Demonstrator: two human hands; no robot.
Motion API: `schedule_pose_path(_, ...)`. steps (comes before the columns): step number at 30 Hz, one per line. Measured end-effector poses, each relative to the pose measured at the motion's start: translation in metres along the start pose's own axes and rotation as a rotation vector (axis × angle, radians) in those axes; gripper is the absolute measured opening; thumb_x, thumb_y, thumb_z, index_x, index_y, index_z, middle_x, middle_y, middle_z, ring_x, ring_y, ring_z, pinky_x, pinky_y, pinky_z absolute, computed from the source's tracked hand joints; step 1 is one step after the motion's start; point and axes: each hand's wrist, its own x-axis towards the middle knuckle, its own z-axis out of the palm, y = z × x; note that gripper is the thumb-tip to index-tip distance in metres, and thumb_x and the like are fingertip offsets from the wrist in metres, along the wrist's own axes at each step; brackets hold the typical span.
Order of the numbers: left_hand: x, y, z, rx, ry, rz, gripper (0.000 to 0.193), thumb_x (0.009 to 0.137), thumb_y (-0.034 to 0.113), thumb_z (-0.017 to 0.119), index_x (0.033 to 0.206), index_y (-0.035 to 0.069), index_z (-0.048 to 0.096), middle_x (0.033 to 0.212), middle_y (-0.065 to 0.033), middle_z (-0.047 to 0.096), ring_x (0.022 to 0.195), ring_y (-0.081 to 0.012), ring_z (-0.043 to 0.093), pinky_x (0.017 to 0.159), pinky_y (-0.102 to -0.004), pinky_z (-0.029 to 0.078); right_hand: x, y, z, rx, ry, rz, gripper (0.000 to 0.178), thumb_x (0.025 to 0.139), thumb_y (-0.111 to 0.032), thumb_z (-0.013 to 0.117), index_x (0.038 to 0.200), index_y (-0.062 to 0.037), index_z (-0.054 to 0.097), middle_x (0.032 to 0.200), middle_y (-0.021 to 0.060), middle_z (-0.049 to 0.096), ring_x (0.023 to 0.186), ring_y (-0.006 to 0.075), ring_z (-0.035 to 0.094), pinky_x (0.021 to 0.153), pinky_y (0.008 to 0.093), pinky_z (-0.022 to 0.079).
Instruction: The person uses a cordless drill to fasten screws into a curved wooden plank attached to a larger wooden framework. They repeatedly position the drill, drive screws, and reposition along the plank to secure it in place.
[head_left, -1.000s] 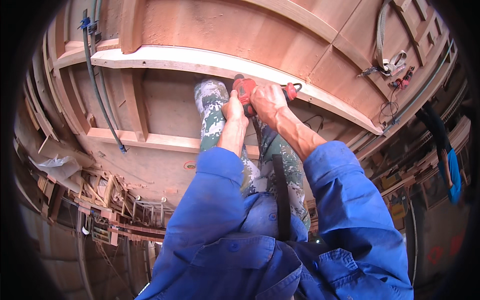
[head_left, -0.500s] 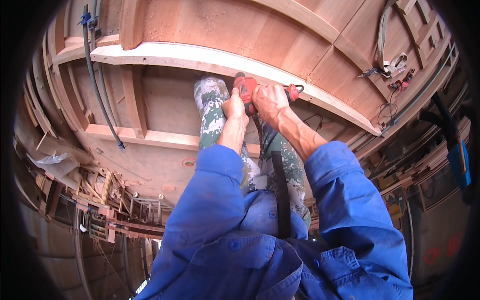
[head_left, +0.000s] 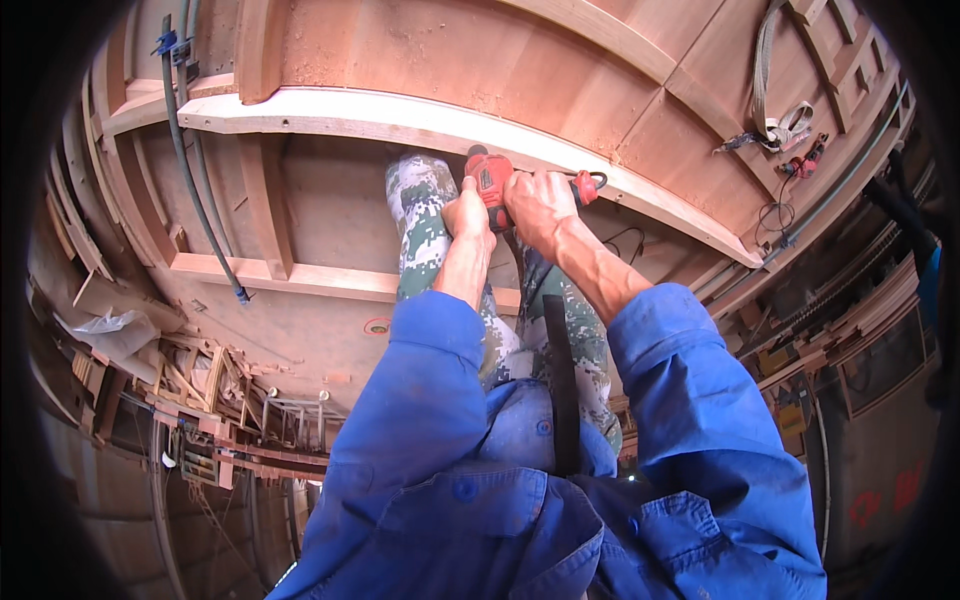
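A red power tool (head_left: 491, 172) with black parts and a short black loop at its right end is held against the near side of a long pale wooden beam (head_left: 400, 118). My left hand (head_left: 468, 214) is closed around the left part of its body. Gripping its right part from above is my right hand (head_left: 541, 203), fingers curled. The tool's working end is hidden by the hands and the beam, so its exact kind is unclear. Below it, my legs in camouflage trousers (head_left: 425, 225) stand between the timbers.
Beyond the beam lie plywood panels (head_left: 450, 60) with scattered shavings. Grey hoses (head_left: 195, 180) cross the left timbers. At the right are a webbing strap (head_left: 762, 80) and another red tool (head_left: 803, 165) with a cord. Scrap wood (head_left: 200, 375) and plastic sheeting (head_left: 115, 330) sit lower left.
Both hands and the red power tool have stayed nearly still at the beam. At the far right edge, the dark and blue shape has shifted outward.
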Motion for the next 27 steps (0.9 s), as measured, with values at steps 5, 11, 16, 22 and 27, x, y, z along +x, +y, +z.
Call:
schedule_pose_path(5, 0.007, -0.007, -0.004, -0.017, 0.002, 0.030, 0.039, 0.089, 0.026, 0.066, 0.101, -0.012, 0.064, 0.097, -0.0178, 0.068, 0.076, -0.0244, 0.067, 0.067, -0.0405, 0.056, -0.001, -0.001, 0.002, -0.006, 0.034, 0.015, 0.025, 0.073, -0.012, 0.070, 0.096, -0.0003, 0.067, 0.093, 0.0145, 0.070, 0.088, 0.0284, 0.070, 0.076, 0.0404, 0.054)
schedule_pose_path(11, 0.035, -0.025, -0.017, 0.006, -0.015, 0.023, 0.042, 0.092, 0.029, 0.064, 0.103, -0.011, 0.065, 0.096, -0.0169, 0.069, 0.076, -0.0241, 0.067, 0.065, -0.0399, 0.057, -0.009, -0.007, 0.001, -0.068, 0.058, -0.063, 0.025, 0.074, -0.013, 0.068, 0.096, -0.0009, 0.065, 0.088, 0.0139, 0.069, 0.087, 0.0269, 0.069, 0.074, 0.0400, 0.054)
schedule_pose_path(16, -0.027, -0.015, -0.033, -0.064, -0.190, 0.012, 0.037, 0.096, 0.030, 0.059, 0.092, -0.006, 0.068, 0.088, -0.0121, 0.069, 0.072, -0.0208, 0.068, 0.060, -0.0372, 0.056, -0.052, -0.004, -0.008, -0.002, 0.191, -0.077, 0.026, 0.074, -0.007, 0.064, 0.097, 0.0040, 0.059, 0.089, 0.0182, 0.066, 0.087, 0.0330, 0.066, 0.073, 0.0408, 0.053)
schedule_pose_path(22, -0.011, -0.011, -0.017, 0.006, -0.097, 0.024, 0.036, 0.095, 0.028, 0.060, 0.092, -0.007, 0.068, 0.089, -0.0119, 0.069, 0.073, -0.0195, 0.066, 0.064, -0.0376, 0.055, -0.022, 0.003, 0.008, -0.006, 0.225, -0.029, 0.026, 0.074, -0.009, 0.066, 0.097, 0.0036, 0.062, 0.087, 0.0176, 0.068, 0.087, 0.0308, 0.068, 0.069, 0.0405, 0.055)
schedule_pose_path(27, 0.019, -0.014, -0.004, -0.097, -0.053, 0.005, 0.038, 0.093, 0.029, 0.062, 0.092, -0.008, 0.068, 0.089, -0.0128, 0.069, 0.073, -0.0203, 0.066, 0.064, -0.0379, 0.054, -0.001, -0.003, -0.010, -0.073, 0.035, -0.037, 0.025, 0.074, -0.013, 0.068, 0.095, 0.0001, 0.066, 0.087, 0.0149, 0.069, 0.085, 0.0284, 0.069, 0.070, 0.0386, 0.055)
